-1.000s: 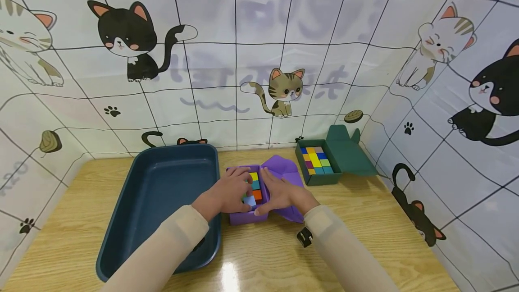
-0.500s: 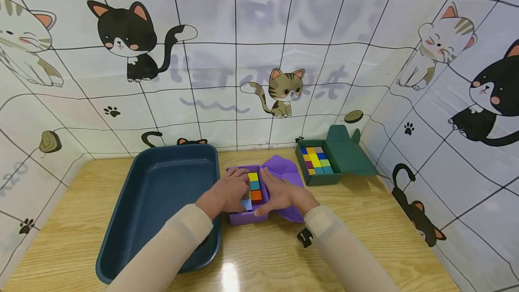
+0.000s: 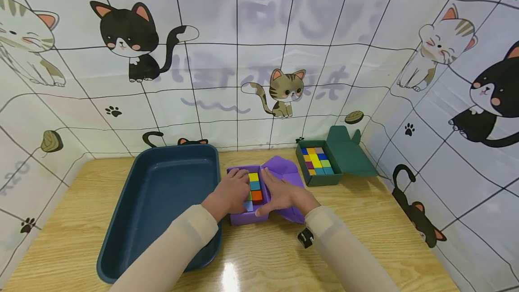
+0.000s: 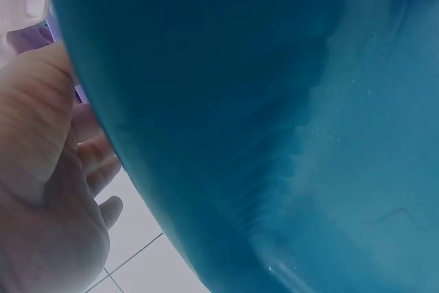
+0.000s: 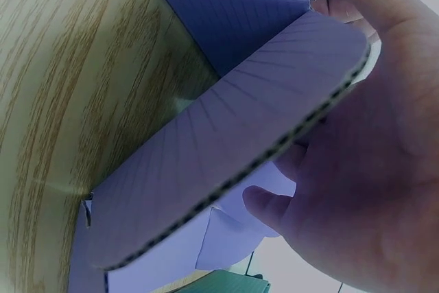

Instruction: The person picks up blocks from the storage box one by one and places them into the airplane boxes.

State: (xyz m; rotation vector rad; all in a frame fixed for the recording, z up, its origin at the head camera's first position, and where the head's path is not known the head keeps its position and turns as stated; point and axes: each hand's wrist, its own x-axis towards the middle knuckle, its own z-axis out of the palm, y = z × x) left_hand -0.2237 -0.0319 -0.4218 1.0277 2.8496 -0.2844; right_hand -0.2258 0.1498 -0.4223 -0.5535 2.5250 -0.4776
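Note:
A purple box point(image 3: 248, 219) with its lid folded out to the right stands at the middle of the table. Coloured blocks lie in it, among them a yellow block point(image 3: 253, 177), an orange block point(image 3: 257, 197) and a light blue block point(image 3: 248, 206). My left hand point(image 3: 231, 192) reaches over the box's left side, its fingers down on the blocks; the back of the hand hides that side and some fingertips. Along the right wall, my right hand point(image 3: 281, 193) rests with thumb and fingers spread, touching the box. The right wrist view shows the purple lid flap point(image 5: 226, 142) beside that hand.
A large dark blue tray point(image 3: 106, 220) stands left of the purple box, close against it. A green box point(image 3: 324, 180) full of coloured blocks, its lid folded out, is at the back right. A small black object point(image 3: 305, 238) lies by the right sleeve.
My left hand has shifted slightly to the right at the box. The light blue block, tilted earlier, now lies flat near the front wall. My right hand has kept its place.

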